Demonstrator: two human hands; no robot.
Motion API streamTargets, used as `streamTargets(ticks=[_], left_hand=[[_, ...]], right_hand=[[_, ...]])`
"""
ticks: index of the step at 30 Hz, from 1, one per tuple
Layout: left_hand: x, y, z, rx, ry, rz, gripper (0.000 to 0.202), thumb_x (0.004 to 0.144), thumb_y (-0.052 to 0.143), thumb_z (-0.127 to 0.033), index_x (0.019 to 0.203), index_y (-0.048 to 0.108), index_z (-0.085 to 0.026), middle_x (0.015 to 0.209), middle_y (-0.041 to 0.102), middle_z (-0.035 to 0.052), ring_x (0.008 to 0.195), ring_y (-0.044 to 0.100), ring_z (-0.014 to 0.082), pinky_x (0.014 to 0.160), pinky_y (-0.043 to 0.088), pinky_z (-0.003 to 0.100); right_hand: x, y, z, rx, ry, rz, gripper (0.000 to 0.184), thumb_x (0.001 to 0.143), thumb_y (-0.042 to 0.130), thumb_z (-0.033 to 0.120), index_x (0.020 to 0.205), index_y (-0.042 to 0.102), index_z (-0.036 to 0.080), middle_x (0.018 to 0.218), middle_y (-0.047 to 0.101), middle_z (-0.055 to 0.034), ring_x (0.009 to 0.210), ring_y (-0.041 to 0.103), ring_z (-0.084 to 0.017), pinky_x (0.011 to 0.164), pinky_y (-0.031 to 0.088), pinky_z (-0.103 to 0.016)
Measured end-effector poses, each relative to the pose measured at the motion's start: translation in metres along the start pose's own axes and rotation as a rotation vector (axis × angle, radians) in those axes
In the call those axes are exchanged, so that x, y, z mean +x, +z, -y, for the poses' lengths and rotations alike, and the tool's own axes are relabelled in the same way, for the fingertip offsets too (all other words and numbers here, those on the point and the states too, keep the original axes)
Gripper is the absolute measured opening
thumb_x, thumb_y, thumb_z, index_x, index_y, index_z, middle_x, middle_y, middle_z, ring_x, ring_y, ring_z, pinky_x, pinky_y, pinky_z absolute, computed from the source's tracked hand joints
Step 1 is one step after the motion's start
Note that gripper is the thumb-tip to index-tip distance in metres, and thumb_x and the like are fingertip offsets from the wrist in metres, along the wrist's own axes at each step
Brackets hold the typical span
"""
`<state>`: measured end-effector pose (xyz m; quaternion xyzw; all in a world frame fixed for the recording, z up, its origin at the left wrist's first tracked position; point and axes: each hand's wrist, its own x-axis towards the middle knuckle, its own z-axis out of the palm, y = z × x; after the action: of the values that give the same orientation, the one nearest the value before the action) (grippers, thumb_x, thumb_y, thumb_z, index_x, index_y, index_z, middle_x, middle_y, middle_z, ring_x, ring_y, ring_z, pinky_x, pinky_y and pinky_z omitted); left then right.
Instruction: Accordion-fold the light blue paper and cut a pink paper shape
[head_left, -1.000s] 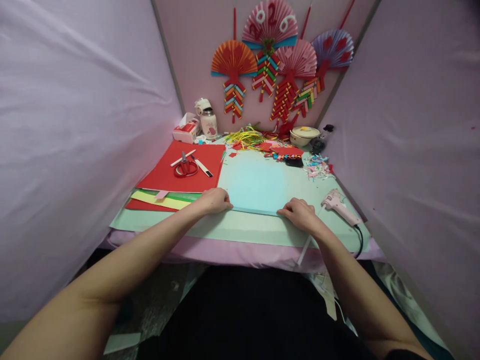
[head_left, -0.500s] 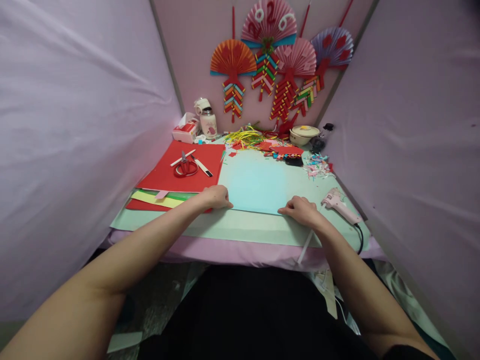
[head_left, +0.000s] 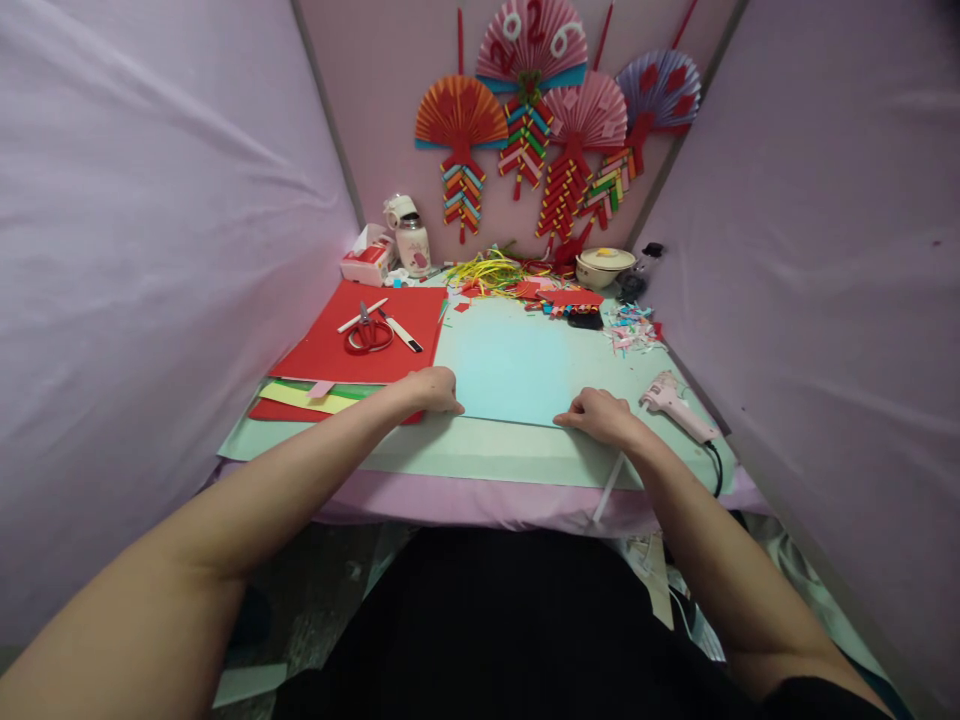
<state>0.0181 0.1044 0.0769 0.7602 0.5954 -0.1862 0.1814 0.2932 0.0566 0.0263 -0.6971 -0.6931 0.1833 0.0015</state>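
A light-blue sheet of paper [head_left: 514, 375] lies flat on the pale green table cover [head_left: 487, 455]. At its near left corner, my left hand [head_left: 439, 390] has its fingers closed on the paper's edge. My right hand [head_left: 596, 415] pinches the same near edge at the right corner. Left of the sheet is a stack of coloured paper with a red sheet [head_left: 315, 345] on top. Red-handled scissors [head_left: 367, 335], a white pen [head_left: 362, 315] and a white craft knife [head_left: 401, 332] rest on that red sheet.
A pink glue gun [head_left: 679, 408] with a black cord lies at the right. Paper scraps [head_left: 634, 330], yellow strands [head_left: 491, 272], a lidded bowl [head_left: 604, 266], a bottle [head_left: 412, 245] and a tissue box [head_left: 368, 258] line the back. Paper fans [head_left: 461, 115] hang on the wall; fabric encloses both sides.
The whole view has shifted very slightly. Both hands stay at the near corners of the light-blue paper, with no clear movement of the sheet.
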Motion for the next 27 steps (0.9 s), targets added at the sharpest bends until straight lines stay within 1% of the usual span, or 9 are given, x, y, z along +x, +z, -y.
streamTargets(ticks=[9, 15, 21, 25, 27], left_hand=[[-0.003, -0.002, -0.006, 0.045, -0.022, 0.000, 0.036, 0.079, 0.067, -0.041, 0.103, 0.071, -0.015, 0.108, 0.071, 0.0142, 0.092, 0.066, 0.0253, 0.075, 0.048, 0.028], [-0.005, -0.002, -0.009, 0.066, -0.021, -0.006, 0.036, 0.080, 0.065, -0.041, 0.103, 0.072, -0.014, 0.108, 0.071, 0.0166, 0.091, 0.066, 0.0271, 0.079, 0.049, 0.032], [-0.005, 0.003, -0.007, 0.089, 0.003, -0.043, 0.034, 0.081, 0.063, -0.041, 0.098, 0.073, -0.013, 0.103, 0.072, 0.0171, 0.094, 0.066, 0.0286, 0.082, 0.048, 0.034], [-0.004, 0.008, -0.004, 0.085, -0.013, -0.046, 0.035, 0.083, 0.060, -0.042, 0.096, 0.073, -0.013, 0.096, 0.073, 0.0167, 0.091, 0.067, 0.0287, 0.082, 0.048, 0.036], [-0.004, 0.010, -0.003, 0.097, -0.005, -0.066, 0.035, 0.083, 0.059, -0.043, 0.095, 0.073, -0.013, 0.096, 0.072, 0.0168, 0.093, 0.066, 0.0294, 0.084, 0.047, 0.037]], right_hand=[[0.000, 0.000, 0.001, 0.005, -0.001, 0.006, 0.028, 0.081, 0.065, 0.046, 0.069, 0.071, 0.021, 0.081, 0.071, -0.0065, 0.084, 0.060, -0.022, 0.073, 0.033, -0.033], [0.000, 0.001, 0.001, -0.038, -0.029, -0.004, 0.030, 0.081, 0.065, 0.047, 0.069, 0.070, 0.020, 0.085, 0.070, -0.0080, 0.090, 0.059, -0.025, 0.076, 0.033, -0.036], [-0.006, 0.001, 0.005, -0.122, -0.038, -0.042, 0.030, 0.085, 0.061, 0.047, 0.076, 0.072, 0.020, 0.091, 0.070, -0.0096, 0.093, 0.059, -0.026, 0.077, 0.032, -0.036], [-0.012, 0.001, 0.008, -0.170, -0.030, -0.074, 0.034, 0.086, 0.060, 0.049, 0.076, 0.071, 0.018, 0.090, 0.070, -0.0107, 0.093, 0.059, -0.027, 0.075, 0.032, -0.036], [-0.014, 0.002, 0.008, -0.179, -0.025, -0.083, 0.036, 0.086, 0.059, 0.050, 0.076, 0.070, 0.018, 0.089, 0.070, -0.0111, 0.093, 0.059, -0.027, 0.075, 0.031, -0.036]])
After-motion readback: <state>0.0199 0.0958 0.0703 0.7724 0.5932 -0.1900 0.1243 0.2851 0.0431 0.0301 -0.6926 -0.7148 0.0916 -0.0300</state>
